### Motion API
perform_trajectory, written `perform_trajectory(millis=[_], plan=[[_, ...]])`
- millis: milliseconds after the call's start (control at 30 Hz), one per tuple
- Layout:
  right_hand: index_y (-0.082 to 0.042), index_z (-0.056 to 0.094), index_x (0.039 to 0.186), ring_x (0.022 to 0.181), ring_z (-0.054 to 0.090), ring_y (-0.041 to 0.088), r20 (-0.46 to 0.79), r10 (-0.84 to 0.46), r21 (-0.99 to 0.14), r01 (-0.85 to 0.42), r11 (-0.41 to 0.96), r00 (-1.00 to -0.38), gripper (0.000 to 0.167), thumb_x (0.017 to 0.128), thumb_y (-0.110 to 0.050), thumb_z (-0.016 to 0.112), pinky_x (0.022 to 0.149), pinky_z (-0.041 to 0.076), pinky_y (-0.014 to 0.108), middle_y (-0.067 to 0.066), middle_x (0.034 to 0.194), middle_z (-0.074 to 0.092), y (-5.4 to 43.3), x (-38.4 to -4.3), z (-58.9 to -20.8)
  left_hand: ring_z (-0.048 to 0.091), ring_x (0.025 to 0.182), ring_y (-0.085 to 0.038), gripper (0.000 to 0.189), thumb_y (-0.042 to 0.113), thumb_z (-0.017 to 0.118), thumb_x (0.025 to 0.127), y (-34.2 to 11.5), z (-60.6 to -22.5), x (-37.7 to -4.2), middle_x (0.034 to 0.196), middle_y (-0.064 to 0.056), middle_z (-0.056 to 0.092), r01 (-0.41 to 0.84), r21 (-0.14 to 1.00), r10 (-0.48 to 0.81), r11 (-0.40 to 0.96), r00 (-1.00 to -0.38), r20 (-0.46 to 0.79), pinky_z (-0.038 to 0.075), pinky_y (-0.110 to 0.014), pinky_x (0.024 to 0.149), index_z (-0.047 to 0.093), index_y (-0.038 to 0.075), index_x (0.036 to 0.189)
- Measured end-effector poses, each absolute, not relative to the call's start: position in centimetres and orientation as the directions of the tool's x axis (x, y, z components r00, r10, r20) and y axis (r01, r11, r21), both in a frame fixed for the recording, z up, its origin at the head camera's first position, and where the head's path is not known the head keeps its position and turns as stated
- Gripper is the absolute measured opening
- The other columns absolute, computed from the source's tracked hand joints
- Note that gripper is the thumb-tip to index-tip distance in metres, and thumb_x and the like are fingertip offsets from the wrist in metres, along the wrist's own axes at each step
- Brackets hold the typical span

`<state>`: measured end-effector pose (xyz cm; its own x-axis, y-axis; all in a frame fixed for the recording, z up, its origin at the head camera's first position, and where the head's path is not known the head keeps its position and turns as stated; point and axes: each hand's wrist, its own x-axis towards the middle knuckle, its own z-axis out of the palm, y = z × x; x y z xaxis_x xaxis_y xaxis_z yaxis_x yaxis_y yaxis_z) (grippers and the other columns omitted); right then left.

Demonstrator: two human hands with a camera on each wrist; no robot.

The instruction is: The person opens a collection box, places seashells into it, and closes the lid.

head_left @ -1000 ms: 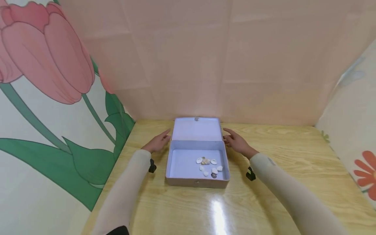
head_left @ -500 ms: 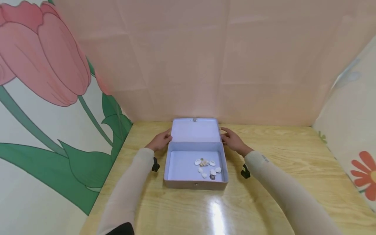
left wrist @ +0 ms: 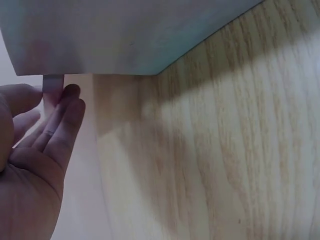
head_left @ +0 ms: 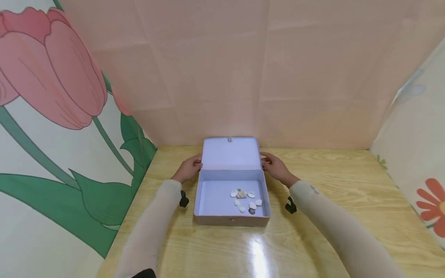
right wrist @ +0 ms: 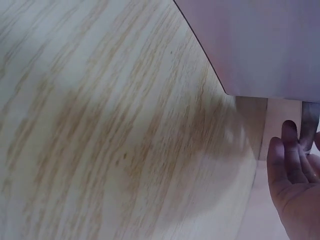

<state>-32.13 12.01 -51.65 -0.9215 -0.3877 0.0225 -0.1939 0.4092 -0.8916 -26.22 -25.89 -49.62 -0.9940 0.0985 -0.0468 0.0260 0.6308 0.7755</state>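
In the head view a metal box [head_left: 215, 221] stands on the table with its hinged lid [head_left: 231, 154] tipped back, pale lilac inside. Several small seashells [head_left: 241, 194], mostly white, lie in its right half. My left hand [head_left: 188, 168] holds the lid's left side, and my right hand [head_left: 278, 170] holds the right side. The left wrist view has the lid's edge [left wrist: 52, 87] between thumb and fingers, just behind the box's corner. On the other side, the right wrist view has the lid edge [right wrist: 310, 122] between the thumb, partly cut off, and the fingers.
A pink sheet [head_left: 208, 77] hangs behind the wooden table [head_left: 333, 170], close behind the lid. A wall with painted tulips [head_left: 52, 73] borders the left side, and one with a red flower [head_left: 431, 204] the right.
Both hands have come in to the lid's sides and now hold it; the left was apart from it a second ago. The lid has swung up slightly. The shells stay in place.
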Motion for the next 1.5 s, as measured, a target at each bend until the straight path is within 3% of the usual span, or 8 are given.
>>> perform_trajectory(millis=[333, 500, 767, 900, 1200, 1500], plan=[[-0.004, 0.036, 0.149, 0.111, 0.058, 0.044, 0.149, -0.370, -0.893, -0.286, 0.347, -0.917, 0.050, 0.101, -0.004, 0.050, 0.085, 0.055, 0.051, 0.029, 0.129, 0.053, 12.4, -31.8, -51.2, 0.061, 0.114, -0.026, 0.057, 0.008, 0.060, 0.098, -25.9, -50.3, -26.1, 0.131, -0.016, 0.058, 0.115, 0.864, 0.070, 0.490, -0.993, 0.092, 0.054, -0.031, 0.089, 0.039, 0.013, 0.150], [-0.010, 0.037, 0.149, 0.111, 0.058, 0.040, 0.218, -0.344, -0.854, -0.349, 0.386, -0.913, 0.052, 0.100, -0.008, 0.054, 0.089, 0.052, 0.052, 0.023, 0.130, 0.056, 12.7, -31.6, -51.2, 0.060, 0.115, -0.024, 0.060, 0.006, 0.062, 0.096, -25.9, -50.7, -26.0, 0.132, -0.014, 0.057, 0.158, 0.890, 0.056, 0.428, -0.987, 0.148, 0.055, -0.028, 0.088, 0.040, 0.022, 0.150], [-0.015, 0.037, 0.148, 0.105, 0.062, 0.037, 0.380, -0.356, -0.794, -0.498, 0.348, -0.854, 0.055, 0.098, -0.003, 0.057, 0.088, 0.053, 0.051, 0.021, 0.127, 0.058, 13.1, -31.8, -51.3, 0.062, 0.113, -0.026, 0.063, 0.000, 0.065, 0.092, -25.6, -50.7, -25.7, 0.128, -0.015, 0.060, 0.251, 0.892, 0.016, 0.375, -0.964, 0.265, 0.055, -0.030, 0.088, 0.046, 0.028, 0.146], [-0.020, 0.035, 0.149, 0.104, 0.063, 0.033, 0.407, -0.354, -0.769, -0.525, 0.365, -0.842, 0.057, 0.098, -0.008, 0.058, 0.087, 0.054, 0.049, 0.017, 0.126, 0.059, 13.4, -31.6, -51.4, 0.062, 0.113, -0.028, 0.064, -0.002, 0.065, 0.092, -25.4, -50.8, -25.5, 0.128, -0.016, 0.060, 0.286, 0.887, 0.017, 0.362, -0.954, 0.300, 0.054, -0.031, 0.089, 0.045, 0.027, 0.145], [-0.024, 0.019, 0.156, 0.100, 0.066, 0.033, 0.454, -0.346, -0.720, -0.567, 0.399, -0.821, 0.078, 0.095, -0.004, 0.062, 0.083, 0.056, 0.049, 0.015, 0.124, 0.059, 14.2, -31.1, -51.4, 0.061, 0.112, -0.027, 0.059, -0.002, 0.064, 0.092, -24.6, -50.9, -25.2, 0.126, -0.012, 0.059, 0.369, 0.847, 0.047, 0.382, -0.923, 0.381, 0.055, -0.035, 0.090, 0.046, 0.026, 0.141], [-0.027, 0.021, 0.156, 0.110, 0.059, 0.033, 0.514, -0.382, -0.644, -0.640, 0.418, -0.768, 0.079, 0.093, -0.003, 0.062, 0.086, 0.055, 0.045, 0.015, 0.125, 0.058, 15.1, -30.9, -50.9, 0.062, 0.112, -0.027, 0.042, 0.000, 0.064, 0.093, -23.9, -50.8, -25.3, 0.127, -0.011, 0.058, 0.402, 0.798, 0.040, 0.449, -0.901, 0.431, 0.056, -0.034, 0.088, 0.052, 0.013, 0.131]])
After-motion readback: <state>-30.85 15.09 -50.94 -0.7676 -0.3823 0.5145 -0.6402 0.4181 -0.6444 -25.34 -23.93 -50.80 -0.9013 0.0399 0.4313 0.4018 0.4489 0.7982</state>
